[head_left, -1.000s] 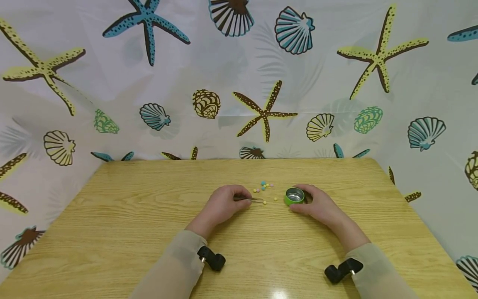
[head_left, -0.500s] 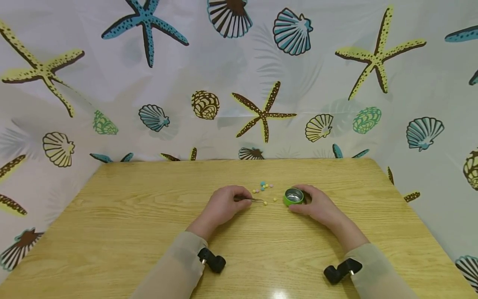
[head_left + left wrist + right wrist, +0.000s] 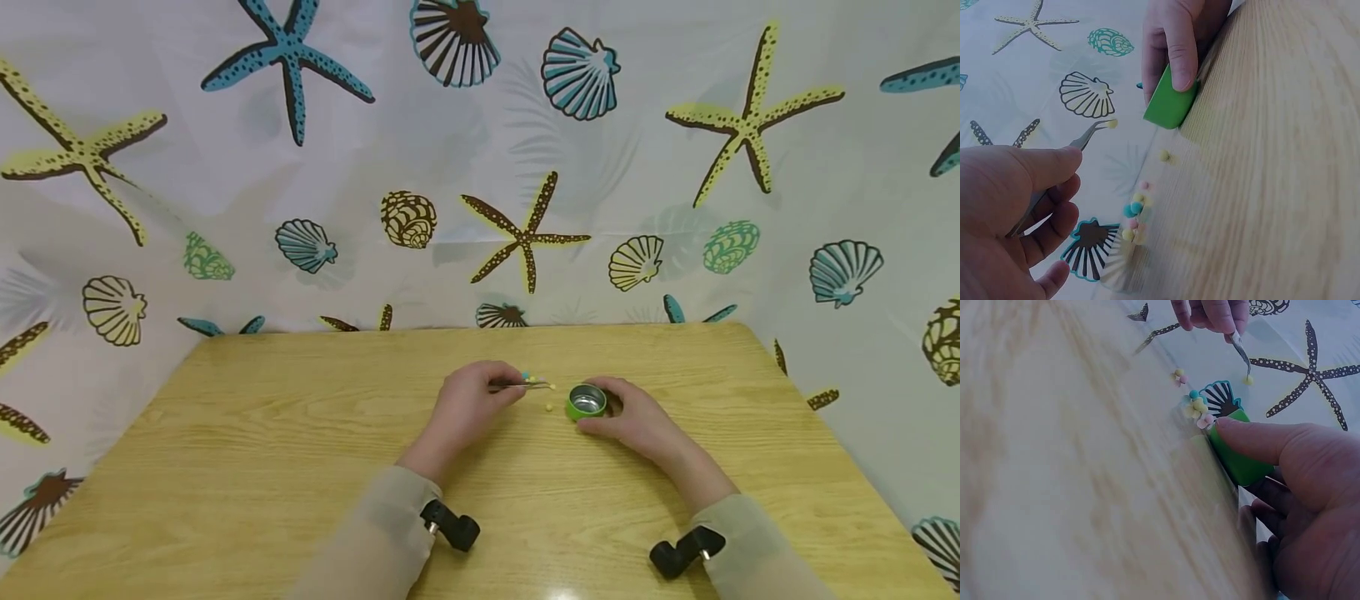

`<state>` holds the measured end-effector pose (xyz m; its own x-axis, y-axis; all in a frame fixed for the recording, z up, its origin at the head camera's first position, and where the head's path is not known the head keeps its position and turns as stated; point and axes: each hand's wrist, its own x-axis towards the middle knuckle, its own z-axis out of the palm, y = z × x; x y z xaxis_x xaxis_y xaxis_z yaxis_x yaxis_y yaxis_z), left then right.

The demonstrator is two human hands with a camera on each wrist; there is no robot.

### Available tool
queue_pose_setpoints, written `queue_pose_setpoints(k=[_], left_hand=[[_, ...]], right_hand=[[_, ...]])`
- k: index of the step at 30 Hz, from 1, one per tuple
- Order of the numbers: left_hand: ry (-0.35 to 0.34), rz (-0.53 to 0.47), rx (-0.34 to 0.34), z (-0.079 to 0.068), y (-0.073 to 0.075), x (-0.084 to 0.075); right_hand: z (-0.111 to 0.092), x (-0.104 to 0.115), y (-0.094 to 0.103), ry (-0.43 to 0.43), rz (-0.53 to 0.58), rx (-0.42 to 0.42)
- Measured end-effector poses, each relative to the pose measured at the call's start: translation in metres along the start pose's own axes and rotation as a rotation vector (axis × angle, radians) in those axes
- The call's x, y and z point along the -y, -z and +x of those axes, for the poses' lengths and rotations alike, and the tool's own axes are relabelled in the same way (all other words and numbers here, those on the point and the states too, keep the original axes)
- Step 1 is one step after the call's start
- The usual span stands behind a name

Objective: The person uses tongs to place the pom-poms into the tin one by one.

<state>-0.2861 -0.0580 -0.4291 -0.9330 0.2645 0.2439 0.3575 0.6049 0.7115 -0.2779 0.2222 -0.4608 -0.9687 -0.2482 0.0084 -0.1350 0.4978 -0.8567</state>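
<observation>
My left hand (image 3: 474,403) pinches a pair of bent-tip metal tweezers (image 3: 1088,135) between thumb and fingers. At their tips is a small yellow ball (image 3: 1112,124), raised above the table and to the left of the tin. My right hand (image 3: 634,418) grips a small round green tin (image 3: 587,402) from its right side, thumb in front and fingers behind. The tin stands upright on the table, its open top showing a shiny metal inside. Another yellow ball (image 3: 549,407) lies on the table just left of the tin.
Several small yellow, pink and blue balls (image 3: 1137,208) lie clustered on the wooden table (image 3: 285,450), partly hidden by the left hand in the head view. Behind the table hangs a cloth (image 3: 352,275) printed with shells and starfish.
The left hand has lifted the yellow ball off the table with the tweezers and moved right and up, towards the tin. The right hand keeps its hold on the tin.
</observation>
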Motion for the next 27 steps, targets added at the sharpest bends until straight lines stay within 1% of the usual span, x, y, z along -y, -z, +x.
queue_pose_setpoints(k=[3,8,11,14,20,27], left_hand=[[-0.003,-0.002,-0.001,0.003,-0.007,-0.007],[-0.025,0.056,-0.003,0.005,-0.020,-0.015],[-0.049,0.096,-0.003,0.005,-0.026,-0.016],[-0.054,0.122,-0.005,0.005,-0.028,-0.017],[-0.028,0.120,-0.010,0.004,-0.028,-0.018],[0.028,0.109,-0.069,-0.003,-0.016,-0.007]], right_hand=[[0.000,0.000,-0.001,0.000,-0.001,-0.003],[-0.001,0.000,-0.001,0.004,0.002,-0.002],[-0.001,0.000,-0.001,0.003,0.003,0.000],[-0.001,0.001,-0.001,-0.002,0.006,0.000],[-0.001,0.003,-0.002,-0.006,0.005,-0.002],[-0.001,0.002,-0.002,-0.009,-0.014,0.001]])
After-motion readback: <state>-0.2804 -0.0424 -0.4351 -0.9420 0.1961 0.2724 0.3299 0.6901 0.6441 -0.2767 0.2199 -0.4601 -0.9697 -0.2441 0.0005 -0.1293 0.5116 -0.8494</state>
